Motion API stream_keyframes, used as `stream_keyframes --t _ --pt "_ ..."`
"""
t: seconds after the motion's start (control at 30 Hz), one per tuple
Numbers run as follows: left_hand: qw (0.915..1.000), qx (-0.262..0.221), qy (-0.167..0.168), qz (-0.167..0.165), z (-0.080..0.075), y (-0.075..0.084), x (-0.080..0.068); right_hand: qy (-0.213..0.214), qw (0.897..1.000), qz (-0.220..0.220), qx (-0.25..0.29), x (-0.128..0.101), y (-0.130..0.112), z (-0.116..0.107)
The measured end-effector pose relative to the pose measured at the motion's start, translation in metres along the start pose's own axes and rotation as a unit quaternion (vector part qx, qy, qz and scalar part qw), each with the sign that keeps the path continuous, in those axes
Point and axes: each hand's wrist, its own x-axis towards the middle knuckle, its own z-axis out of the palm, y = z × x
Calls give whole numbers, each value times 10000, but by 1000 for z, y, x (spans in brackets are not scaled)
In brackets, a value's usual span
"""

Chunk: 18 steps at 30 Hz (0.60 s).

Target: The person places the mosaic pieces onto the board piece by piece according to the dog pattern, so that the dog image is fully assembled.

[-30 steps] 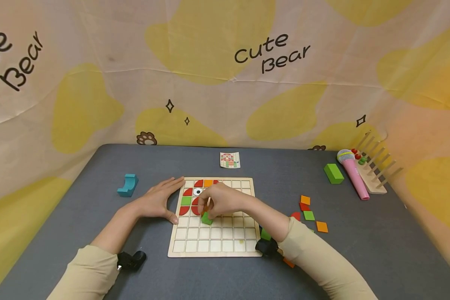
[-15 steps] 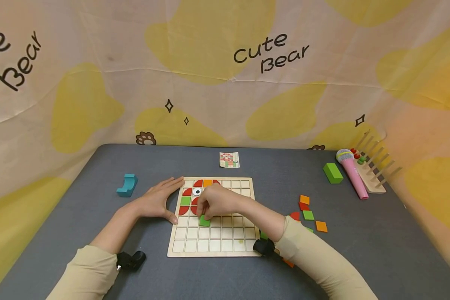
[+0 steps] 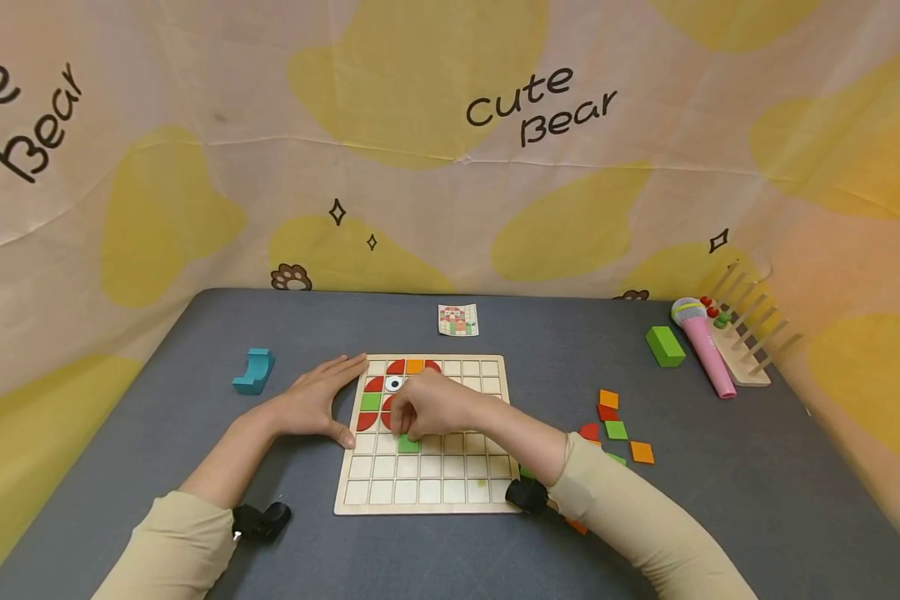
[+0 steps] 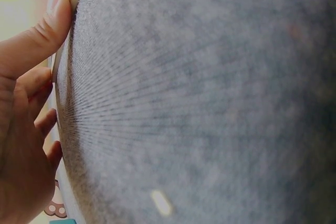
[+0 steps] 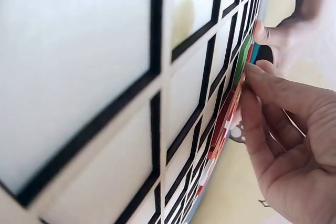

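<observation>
While the left hand [image 3: 311,406] lies flat on the grey table [image 3: 195,350] with fingers straight and held together, its fingertips and thumb touch the left edge of the wooden grid board [image 3: 427,492]; the left wrist view shows the thumb [image 4: 39,35] pressed against that edge. The right hand [image 3: 429,406] rests over the board's middle rows, fingers curled and fingertips [image 5: 257,77] pinching a green square tile [image 3: 408,444], which lies flat in a cell of the board's fifth row from the far edge, third column from the left. Red quarter-round tiles [image 3: 376,384], an orange tile [image 3: 416,366], a green tile [image 3: 371,401] and a white eye tile [image 3: 394,383] fill cells in the board's far-left corner. Loose orange, red and green tiles [image 3: 617,429] lie to the right of the board. A pattern card [image 3: 458,320] lies just beyond the board's far edge; a blue block [image 3: 254,372] sits to the board's left.
</observation>
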Motion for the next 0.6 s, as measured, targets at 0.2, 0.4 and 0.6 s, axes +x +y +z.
stream_keyframes --t 0.2,0.4,0.6 --pt "10000 33 -1 -48 1 -1 1 345 9992 -12 222 -13 7 -15" --pt "10000 44 1 -85 0 0 1 719 9964 350 280 -46 28 -35" --pt "9999 68 -6 -108 0 2 1 784 9934 777 316 -84 55 -47"
